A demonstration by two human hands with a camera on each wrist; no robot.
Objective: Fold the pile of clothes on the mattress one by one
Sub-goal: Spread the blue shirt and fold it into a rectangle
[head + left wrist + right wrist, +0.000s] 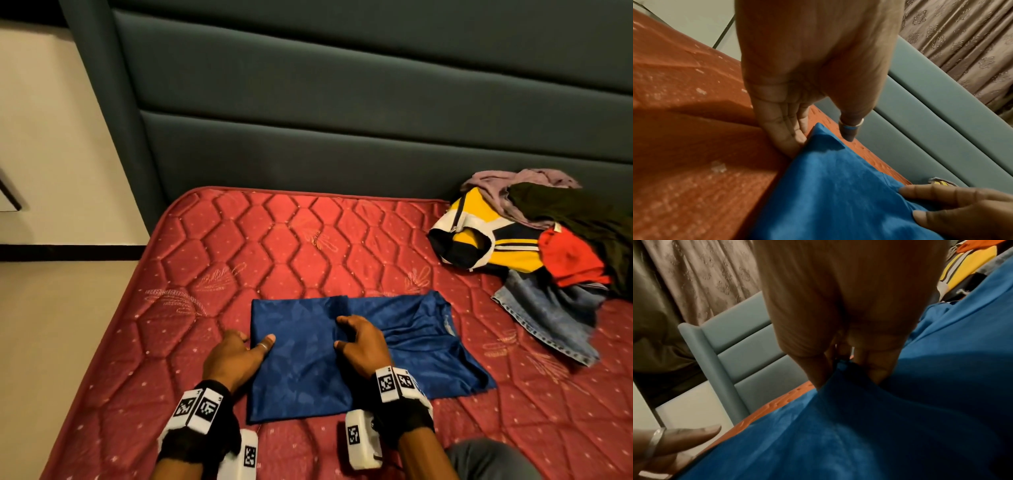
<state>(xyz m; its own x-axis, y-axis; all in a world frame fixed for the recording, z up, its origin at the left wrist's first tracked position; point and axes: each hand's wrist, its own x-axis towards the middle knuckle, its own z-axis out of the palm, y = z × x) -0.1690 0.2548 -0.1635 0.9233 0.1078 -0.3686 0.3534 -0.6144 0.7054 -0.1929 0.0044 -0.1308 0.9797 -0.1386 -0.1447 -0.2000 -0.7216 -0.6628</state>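
A blue garment lies partly folded on the red quilted mattress, its right part still rumpled. My left hand is at the garment's left edge: straight fingers touch the mattress against that edge, and the ringed thumb reaches over the fabric. My right hand sits on the garment's middle and pinches a bunched ridge of blue cloth between thumb and fingers. The pile of unfolded clothes sits at the far right against the headboard.
The pile holds a yellow striped shirt, a red piece, a dark one, a mauve one and jeans spilling toward the garment. The padded teal headboard bounds the far side. The mattress edge drops off at left. My grey-clad knee is at bottom right.
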